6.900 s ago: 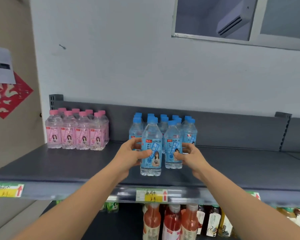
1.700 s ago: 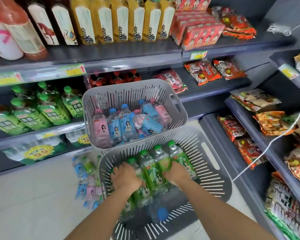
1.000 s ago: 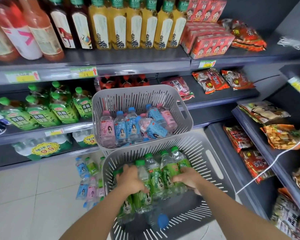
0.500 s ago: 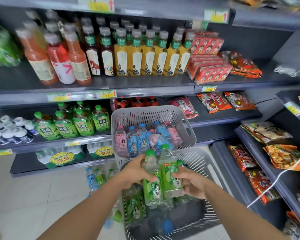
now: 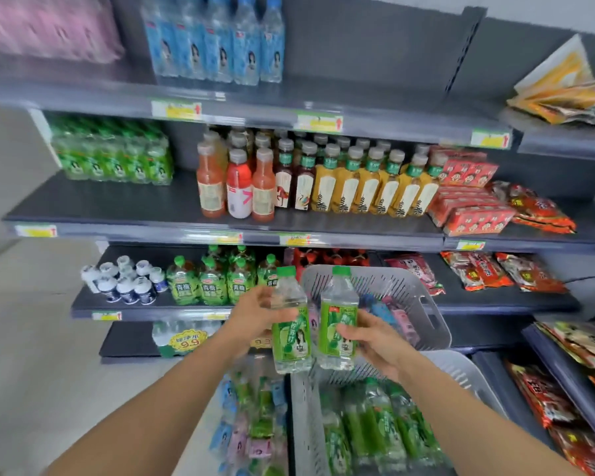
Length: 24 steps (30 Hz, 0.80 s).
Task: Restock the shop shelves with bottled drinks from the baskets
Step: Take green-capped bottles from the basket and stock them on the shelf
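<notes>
My left hand (image 5: 255, 312) grips a green-capped, green-labelled water bottle (image 5: 291, 334) and my right hand (image 5: 370, 338) grips a second one (image 5: 337, 329). Both bottles stand upright, side by side, in front of the shelves above the near grey basket (image 5: 461, 369). More green bottles (image 5: 375, 431) lie in that basket. Behind it the far grey basket (image 5: 433, 324) holds pink and blue bottles. A shrink-wrapped pack of matching green bottles (image 5: 112, 152) sits at the left of the second shelf (image 5: 117, 214). Blue-labelled bottles (image 5: 217, 42) stand on the top shelf.
Orange, red and yellow drink bottles (image 5: 323, 183) fill the middle of the second shelf. Green tea bottles (image 5: 213, 280) and small white bottles (image 5: 124, 280) stand on the third shelf. Snack packets (image 5: 495, 269) line the right shelves. Loose bottles (image 5: 251, 424) lie on the floor left of the baskets.
Both hands have lifted the two green bottles up out of the near basket. My view has tilted upward, bringing the top shelf with the blue bottles into sight.
</notes>
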Each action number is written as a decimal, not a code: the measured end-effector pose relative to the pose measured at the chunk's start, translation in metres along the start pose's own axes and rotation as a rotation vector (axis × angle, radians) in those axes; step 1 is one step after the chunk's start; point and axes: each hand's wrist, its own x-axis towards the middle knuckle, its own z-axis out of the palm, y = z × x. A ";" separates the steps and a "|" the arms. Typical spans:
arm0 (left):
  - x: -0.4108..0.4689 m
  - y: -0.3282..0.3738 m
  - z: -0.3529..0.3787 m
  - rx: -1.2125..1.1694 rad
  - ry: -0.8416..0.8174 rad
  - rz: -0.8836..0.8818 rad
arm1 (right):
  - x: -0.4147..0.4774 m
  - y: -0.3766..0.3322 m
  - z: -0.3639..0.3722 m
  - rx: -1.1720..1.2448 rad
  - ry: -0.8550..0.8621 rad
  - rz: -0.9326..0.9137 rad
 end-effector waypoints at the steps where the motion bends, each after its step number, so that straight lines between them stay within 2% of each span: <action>1: -0.003 0.001 -0.017 -0.022 0.031 0.006 | 0.004 -0.005 0.014 -0.018 -0.004 -0.025; 6: -0.023 0.010 -0.098 -0.091 0.140 0.051 | 0.023 -0.028 0.088 -0.116 0.016 -0.112; 13: -0.044 0.017 -0.200 -0.061 0.241 0.134 | 0.045 -0.054 0.194 -0.187 -0.022 -0.181; 24: -0.051 0.025 -0.318 -0.081 0.400 0.195 | 0.091 -0.082 0.315 -0.298 -0.051 -0.256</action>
